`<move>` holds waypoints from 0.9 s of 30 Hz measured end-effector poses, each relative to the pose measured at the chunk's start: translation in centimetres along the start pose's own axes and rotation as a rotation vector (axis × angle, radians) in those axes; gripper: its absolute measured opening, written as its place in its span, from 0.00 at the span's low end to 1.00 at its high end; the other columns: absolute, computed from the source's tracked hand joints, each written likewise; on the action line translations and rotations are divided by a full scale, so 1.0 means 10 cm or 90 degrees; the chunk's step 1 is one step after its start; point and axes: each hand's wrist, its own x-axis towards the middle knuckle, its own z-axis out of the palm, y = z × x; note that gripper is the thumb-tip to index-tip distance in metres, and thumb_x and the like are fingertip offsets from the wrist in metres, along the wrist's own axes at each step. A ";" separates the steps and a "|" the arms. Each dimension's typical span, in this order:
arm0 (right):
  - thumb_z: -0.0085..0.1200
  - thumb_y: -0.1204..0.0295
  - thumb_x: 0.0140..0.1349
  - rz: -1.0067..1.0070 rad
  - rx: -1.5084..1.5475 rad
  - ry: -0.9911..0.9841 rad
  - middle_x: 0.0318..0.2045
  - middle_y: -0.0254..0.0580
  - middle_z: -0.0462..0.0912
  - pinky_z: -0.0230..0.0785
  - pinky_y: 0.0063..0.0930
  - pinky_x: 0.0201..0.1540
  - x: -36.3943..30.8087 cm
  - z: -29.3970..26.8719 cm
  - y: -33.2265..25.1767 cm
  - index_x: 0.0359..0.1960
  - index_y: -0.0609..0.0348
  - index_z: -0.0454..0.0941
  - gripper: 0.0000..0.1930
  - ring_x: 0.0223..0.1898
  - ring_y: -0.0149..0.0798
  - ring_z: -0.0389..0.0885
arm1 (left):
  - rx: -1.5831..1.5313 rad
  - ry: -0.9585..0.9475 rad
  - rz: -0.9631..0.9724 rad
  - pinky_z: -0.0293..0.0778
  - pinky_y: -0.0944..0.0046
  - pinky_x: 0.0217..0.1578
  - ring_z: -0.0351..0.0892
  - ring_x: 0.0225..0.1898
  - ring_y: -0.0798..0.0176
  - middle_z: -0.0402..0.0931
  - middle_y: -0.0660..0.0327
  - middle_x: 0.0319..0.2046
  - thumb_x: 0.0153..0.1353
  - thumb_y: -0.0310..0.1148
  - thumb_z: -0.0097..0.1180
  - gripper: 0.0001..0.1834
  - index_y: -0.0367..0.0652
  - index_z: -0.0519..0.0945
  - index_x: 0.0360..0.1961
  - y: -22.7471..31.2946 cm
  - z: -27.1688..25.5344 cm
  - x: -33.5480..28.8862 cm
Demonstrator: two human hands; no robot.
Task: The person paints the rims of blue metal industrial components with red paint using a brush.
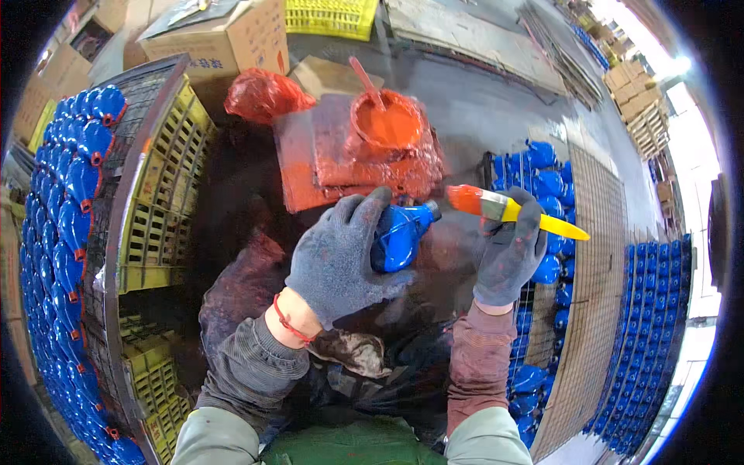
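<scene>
My left hand, in a grey knit glove, grips a glossy blue bottle-shaped part with its narrow neck pointing right. My right hand, also gloved, holds a paintbrush with a yellow handle and bristles loaded with orange-red paint. The bristle tip sits just right of the part's neck, close to it. Above the hands stands a bowl of orange-red paint with a stick in it, on paint-smeared boards.
A wire rack on the left carries several blue parts with red tips. Yellow plastic crates stand beside it. More blue parts lie on mesh racks at right. Cardboard boxes and a red bag sit behind.
</scene>
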 end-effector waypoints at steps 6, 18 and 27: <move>0.57 0.77 0.63 -0.148 -0.319 -0.038 0.37 0.42 0.82 0.72 0.24 0.35 -0.15 -0.05 -0.01 0.38 0.62 0.77 0.04 0.31 0.31 0.78 | 0.112 -0.041 0.042 0.75 0.49 0.47 0.76 0.49 0.43 0.71 0.47 0.52 0.39 0.50 0.72 0.50 0.47 0.66 0.65 0.04 0.20 0.01; 0.54 0.80 0.63 -0.189 -0.285 -0.015 0.35 0.45 0.83 0.73 0.28 0.36 -0.17 -0.10 -0.04 0.39 0.61 0.76 0.04 0.32 0.34 0.78 | -0.177 -0.035 -0.047 0.75 0.55 0.50 0.79 0.48 0.53 0.77 0.48 0.47 0.47 0.50 0.71 0.45 0.32 0.69 0.60 0.09 0.24 0.09; 0.51 0.58 0.68 -0.037 0.000 0.053 0.36 0.44 0.82 0.73 0.26 0.35 -0.03 -0.09 0.17 0.42 0.63 0.78 0.18 0.30 0.33 0.79 | -1.273 -0.267 -0.399 0.78 0.60 0.50 0.80 0.48 0.57 0.77 0.54 0.51 0.62 0.59 0.54 0.36 0.39 0.70 0.60 0.19 0.35 0.11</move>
